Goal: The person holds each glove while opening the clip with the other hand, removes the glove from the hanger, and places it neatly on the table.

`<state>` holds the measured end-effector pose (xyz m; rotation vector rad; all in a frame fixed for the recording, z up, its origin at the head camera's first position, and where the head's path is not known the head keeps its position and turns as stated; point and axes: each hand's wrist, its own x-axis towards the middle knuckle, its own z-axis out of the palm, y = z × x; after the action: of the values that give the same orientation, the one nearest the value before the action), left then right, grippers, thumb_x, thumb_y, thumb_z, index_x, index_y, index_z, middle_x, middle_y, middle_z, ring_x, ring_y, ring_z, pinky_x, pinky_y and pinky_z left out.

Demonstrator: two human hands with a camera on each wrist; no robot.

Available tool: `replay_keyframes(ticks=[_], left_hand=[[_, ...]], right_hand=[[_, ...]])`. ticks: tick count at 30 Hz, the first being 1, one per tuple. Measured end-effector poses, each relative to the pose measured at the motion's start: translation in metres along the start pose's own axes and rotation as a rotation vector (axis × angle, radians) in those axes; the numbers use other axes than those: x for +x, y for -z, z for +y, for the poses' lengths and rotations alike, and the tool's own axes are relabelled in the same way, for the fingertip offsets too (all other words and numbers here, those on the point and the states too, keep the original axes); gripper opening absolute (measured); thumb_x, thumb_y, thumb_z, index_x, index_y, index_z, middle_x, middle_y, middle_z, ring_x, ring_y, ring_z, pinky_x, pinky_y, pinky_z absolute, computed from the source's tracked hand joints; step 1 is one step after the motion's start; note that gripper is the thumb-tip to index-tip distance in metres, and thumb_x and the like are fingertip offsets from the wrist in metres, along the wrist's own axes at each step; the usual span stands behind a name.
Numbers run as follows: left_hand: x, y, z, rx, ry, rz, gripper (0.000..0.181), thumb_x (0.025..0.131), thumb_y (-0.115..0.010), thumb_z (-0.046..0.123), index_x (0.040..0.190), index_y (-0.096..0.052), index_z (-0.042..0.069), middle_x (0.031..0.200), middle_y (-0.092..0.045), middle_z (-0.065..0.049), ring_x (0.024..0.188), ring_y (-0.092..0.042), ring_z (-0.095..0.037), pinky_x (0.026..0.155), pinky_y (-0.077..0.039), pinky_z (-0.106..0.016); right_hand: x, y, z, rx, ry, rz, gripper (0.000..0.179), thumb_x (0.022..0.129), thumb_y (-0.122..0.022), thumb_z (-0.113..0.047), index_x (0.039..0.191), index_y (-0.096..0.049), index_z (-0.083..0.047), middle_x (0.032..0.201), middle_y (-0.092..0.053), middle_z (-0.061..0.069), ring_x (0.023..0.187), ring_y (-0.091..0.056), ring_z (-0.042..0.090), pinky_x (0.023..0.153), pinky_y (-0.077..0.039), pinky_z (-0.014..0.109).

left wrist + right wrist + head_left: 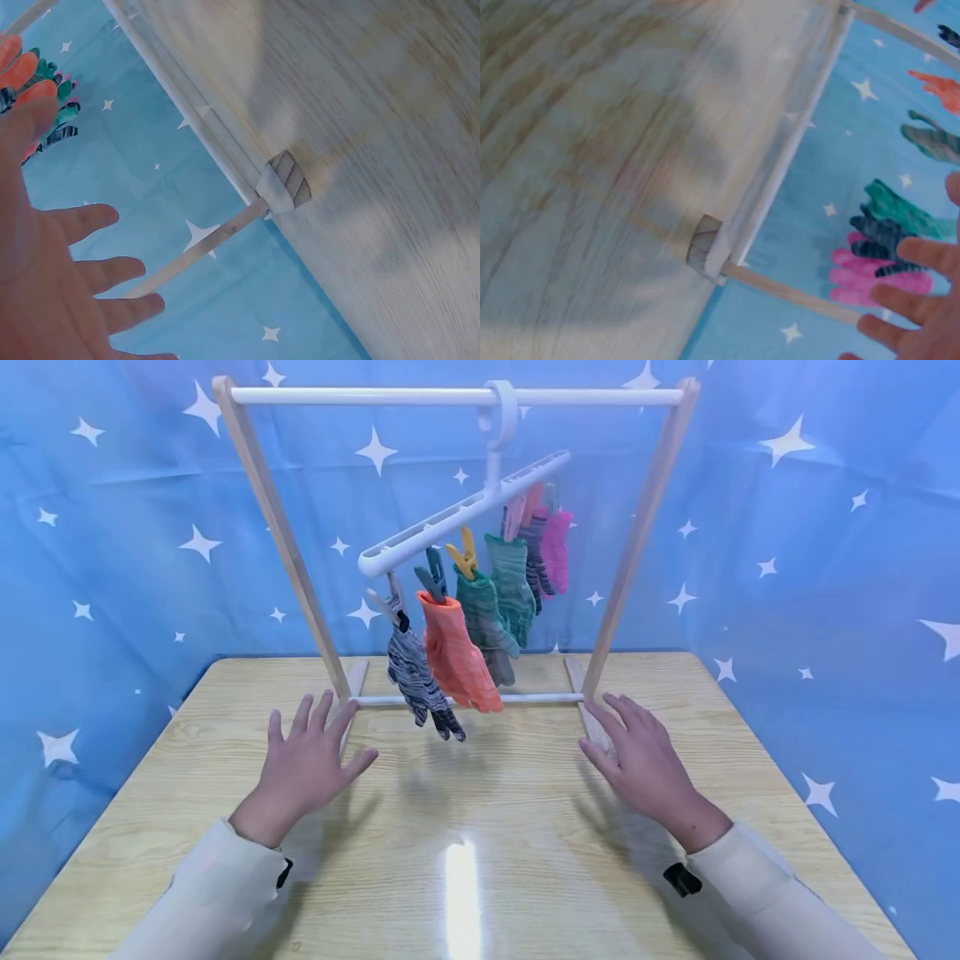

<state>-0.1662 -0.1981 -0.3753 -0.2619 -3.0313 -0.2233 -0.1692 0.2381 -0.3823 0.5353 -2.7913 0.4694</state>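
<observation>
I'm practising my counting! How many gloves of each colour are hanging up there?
Green gloves: 2
Dark striped gloves: 2
Orange glove: 1
Pink glove: 1
Total: 6

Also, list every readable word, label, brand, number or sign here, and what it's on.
None: no readable text in any view.
Star-print backdrop: white four-pointed stars only, no lettering.
Gloves, hanger, rack: no legible marks.
Clothespins: any marking would be too small to read.
</observation>
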Motion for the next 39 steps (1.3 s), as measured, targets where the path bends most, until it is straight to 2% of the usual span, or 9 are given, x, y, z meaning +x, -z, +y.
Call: replay_keyframes(ticks=[5,10,14,20,24,27,33,36,39], left_hand=[[0.003,-0.002,0.007,-0.051,0.003,0.151,0.061,0.097,-0.056,0.048,0.146,-0.049,0.013,0.152,-0.043,-0.023,0.138,-0.039,-0.045,0.107,-0.025,-0.073],[0.009,-0.003,0.016,-0.164,-0.01,0.35,0.042,0.097,-0.059,0.035,0.131,-0.063,0.011,0.133,-0.061,-0.019,0.122,-0.055,-0.042,0.093,-0.04,-0.065],[0.012,0.008,0.018,-0.306,-0.033,0.501,0.031,0.097,-0.06,0.024,0.124,-0.068,0.009,0.122,-0.068,-0.018,0.112,-0.06,-0.041,0.088,-0.041,-0.062],[0.017,0.035,0.031,-0.607,-0.126,0.666,0.029,0.099,-0.055,0.016,0.122,-0.067,0.004,0.118,-0.069,-0.016,0.114,-0.06,-0.034,0.1,-0.038,-0.059],[0.024,0.051,0.047,-0.765,-0.195,0.727,0.032,0.1,-0.052,0.017,0.125,-0.065,0.003,0.118,-0.069,-0.015,0.114,-0.06,-0.028,0.101,-0.039,-0.051],[0.027,0.059,0.059,-0.858,-0.209,0.733,0.034,0.1,-0.05,0.017,0.128,-0.062,0.003,0.12,-0.069,-0.015,0.114,-0.06,-0.024,0.102,-0.039,-0.049],[0.033,0.063,0.072,-0.998,-0.193,0.737,0.035,0.101,-0.048,0.017,0.13,-0.059,0.001,0.122,-0.066,-0.014,0.117,-0.057,-0.017,0.104,-0.038,-0.038],[0.036,0.065,0.074,-1.051,-0.211,0.763,0.035,0.1,-0.048,0.017,0.129,-0.059,0.0,0.124,-0.065,-0.015,0.119,-0.056,-0.016,0.103,-0.038,-0.033],[0.038,0.065,0.078,-1.091,-0.239,0.786,0.036,0.1,-0.047,0.016,0.13,-0.058,-0.001,0.126,-0.063,-0.017,0.121,-0.056,-0.017,0.104,-0.037,-0.033]], right_hand=[[-0.003,0.01,0.002,0.048,0.032,0.119,0.045,0.102,-0.058,-0.032,0.142,-0.055,-0.011,0.143,-0.049,0.021,0.134,-0.042,0.044,0.102,-0.034,0.068],[-0.004,0.018,-0.002,0.103,0.036,0.197,0.035,0.101,-0.06,-0.026,0.131,-0.063,-0.008,0.135,-0.057,0.017,0.128,-0.048,0.04,0.102,-0.037,0.063],[-0.002,0.018,-0.013,0.178,0.05,0.269,0.028,0.1,-0.061,-0.019,0.124,-0.067,-0.007,0.129,-0.062,0.013,0.124,-0.051,0.034,0.101,-0.041,0.056],[0.003,0.018,-0.038,0.315,0.121,0.38,0.022,0.095,-0.063,-0.006,0.116,-0.07,-0.006,0.122,-0.066,0.008,0.118,-0.056,0.027,0.097,-0.044,0.044],[0.011,0.02,-0.057,0.383,0.187,0.422,0.025,0.093,-0.064,-0.003,0.117,-0.07,-0.008,0.121,-0.067,0.006,0.116,-0.057,0.025,0.097,-0.043,0.035],[0.018,0.019,-0.071,0.42,0.221,0.422,0.026,0.093,-0.064,-0.004,0.118,-0.069,-0.01,0.12,-0.067,0.004,0.116,-0.058,0.022,0.097,-0.044,0.033],[0.028,0.01,-0.095,0.476,0.232,0.409,0.026,0.093,-0.065,-0.008,0.118,-0.069,-0.011,0.117,-0.068,0.002,0.113,-0.06,0.019,0.094,-0.05,0.04],[0.035,0.005,-0.106,0.509,0.252,0.392,0.026,0.093,-0.065,-0.009,0.119,-0.069,-0.009,0.117,-0.068,0.003,0.112,-0.06,0.018,0.092,-0.052,0.038],[0.042,0.001,-0.117,0.569,0.274,0.378,0.026,0.094,-0.064,-0.008,0.119,-0.067,-0.005,0.117,-0.068,0.006,0.108,-0.062,0.021,0.09,-0.053,0.038]])
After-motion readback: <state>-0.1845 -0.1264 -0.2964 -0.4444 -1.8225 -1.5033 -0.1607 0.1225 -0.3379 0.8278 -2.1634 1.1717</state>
